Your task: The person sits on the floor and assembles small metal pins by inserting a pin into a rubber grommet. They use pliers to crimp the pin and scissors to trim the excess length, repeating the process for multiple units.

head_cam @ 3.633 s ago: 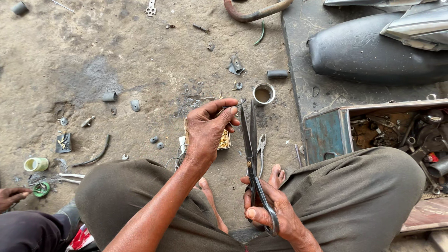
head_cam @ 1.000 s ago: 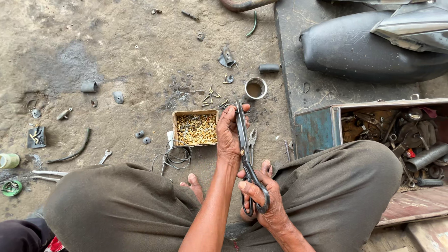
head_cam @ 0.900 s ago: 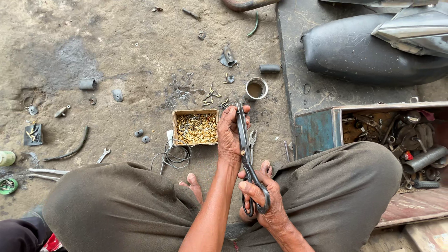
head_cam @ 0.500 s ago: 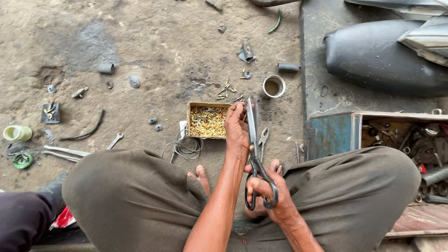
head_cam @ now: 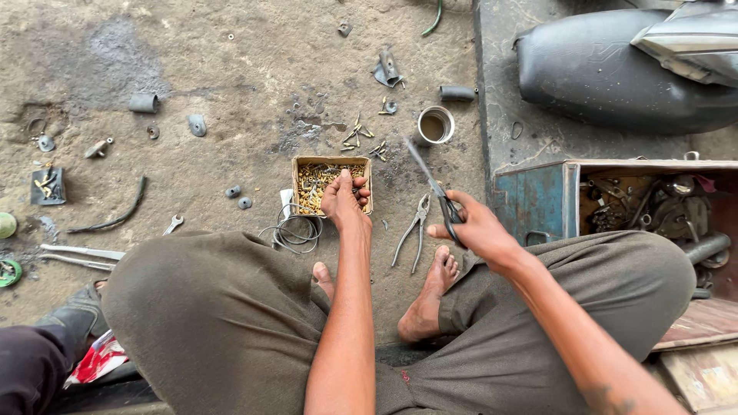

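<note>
Left hand [head_cam: 344, 200] now dips open-fingered into cardboard box [head_cam: 331, 184]; right hand [head_cam: 477, 227] grips scissors [head_cam: 434, 190] above dirt floor [head_cam: 231, 84].

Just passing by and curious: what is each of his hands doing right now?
Left hand: fingers curled into the small box of brass bits; whether it holds any cannot be told.
Right hand: closed around the scissors.

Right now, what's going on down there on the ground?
A person sits cross-legged on a dirt floor among scattered metal bits. The left hand reaches into a small cardboard box of little brass-coloured pieces, its fingers curled over them. The right hand holds long dark scissors, blades pointing away. Pliers lie beside a bare foot, a wire coil by the box, and a blue metal toolbox stands at the right.
</note>
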### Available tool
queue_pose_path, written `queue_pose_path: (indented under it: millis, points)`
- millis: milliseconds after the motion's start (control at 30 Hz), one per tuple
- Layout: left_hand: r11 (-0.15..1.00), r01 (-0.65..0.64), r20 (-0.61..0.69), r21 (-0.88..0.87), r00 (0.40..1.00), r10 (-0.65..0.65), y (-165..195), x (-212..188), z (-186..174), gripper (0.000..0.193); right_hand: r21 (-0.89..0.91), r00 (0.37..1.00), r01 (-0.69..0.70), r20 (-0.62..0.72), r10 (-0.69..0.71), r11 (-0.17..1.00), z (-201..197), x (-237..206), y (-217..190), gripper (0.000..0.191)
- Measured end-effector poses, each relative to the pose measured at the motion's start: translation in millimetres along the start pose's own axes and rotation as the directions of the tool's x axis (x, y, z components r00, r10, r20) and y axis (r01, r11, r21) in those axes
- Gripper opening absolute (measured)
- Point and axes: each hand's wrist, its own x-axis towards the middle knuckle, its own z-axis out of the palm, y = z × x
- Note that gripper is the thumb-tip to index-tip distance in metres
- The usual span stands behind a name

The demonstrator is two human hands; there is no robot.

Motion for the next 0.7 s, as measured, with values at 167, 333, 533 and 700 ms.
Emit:
queue_pose_path:
  millis: [167,333,533,700]
  points:
    - [0.994,0.004,-0.035,0.113,0.999,0.000,-8,-6,-4,0.025,-0.030,0.959,-0.242,-0.158,0.235,0.970,10,66,61,0.074]
    - [0.965,0.151,-0.006,0.215,0.988,-0.154,-19,-11,-12,0.018,-0.312,0.859,-0.120,-0.508,-0.059,0.943,40,95,112,0.087]
    - [0.980,0.176,0.099,0.094,0.978,-0.185,-7,-8,-9,0.024,-0.722,0.930,-0.348,-0.346,0.124,0.597,41,91,127,0.110]
    - [0.987,0.160,0.077,0.019,0.984,-0.161,9,-7,-13,0.028,-0.727,0.900,-0.432,-0.310,0.306,0.534,41,104,130,0.112]
